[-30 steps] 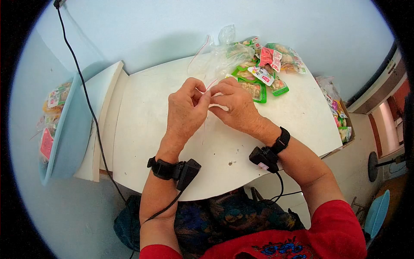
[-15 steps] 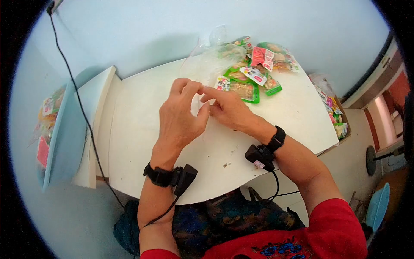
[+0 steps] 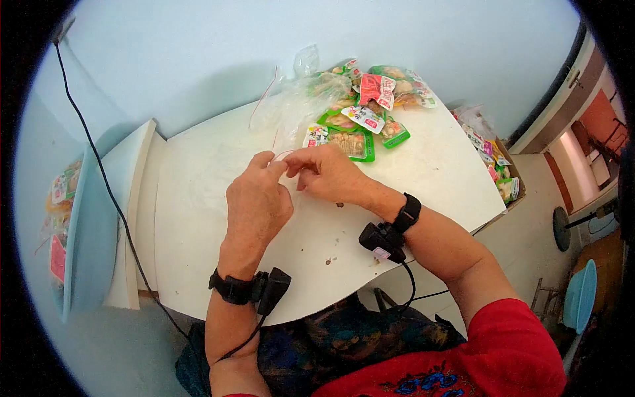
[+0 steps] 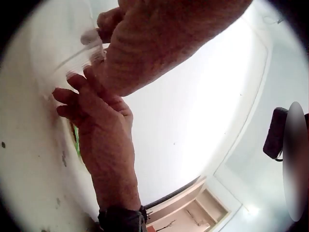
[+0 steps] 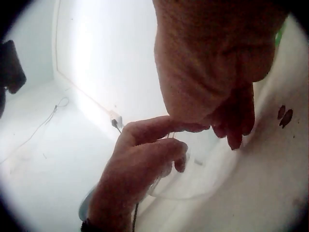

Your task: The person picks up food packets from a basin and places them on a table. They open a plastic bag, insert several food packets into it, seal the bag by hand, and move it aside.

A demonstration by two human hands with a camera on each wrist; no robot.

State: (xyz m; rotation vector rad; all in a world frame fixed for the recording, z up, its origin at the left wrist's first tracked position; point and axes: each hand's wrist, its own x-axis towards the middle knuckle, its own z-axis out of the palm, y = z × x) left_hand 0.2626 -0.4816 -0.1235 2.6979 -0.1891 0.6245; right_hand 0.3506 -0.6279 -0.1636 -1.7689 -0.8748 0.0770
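Both hands meet over the white table [image 3: 218, 264] in the head view. My left hand [image 3: 258, 202] has its fingers bent inward and pinches thin clear plastic [image 5: 207, 169], seen between the hands in the right wrist view. Curled fingertips of my right hand [image 3: 327, 175] pinch a thin red strand [image 3: 284, 153] beside the left fingertips. Clear film [image 4: 67, 43] also shows by the fingers in the left wrist view; its exact hold is partly hidden. Just behind the hands lie a crumpled clear bag [image 3: 301, 106] and green-edged food packets [image 3: 354, 142].
More packets, one red [image 3: 377, 91], are heaped at the back right. A blue tub [image 3: 89, 231] with packets stands at the left, a box of packets [image 3: 506, 185] at the right. A black cable [image 3: 109, 178] hangs down at the left. Small dark bits [image 3: 329, 261] dot the table.
The head view has shifted, so the table's things sit further left. The gap between thumb and fingers of the left hand has closed, and the fingertips of both hands are closer together.
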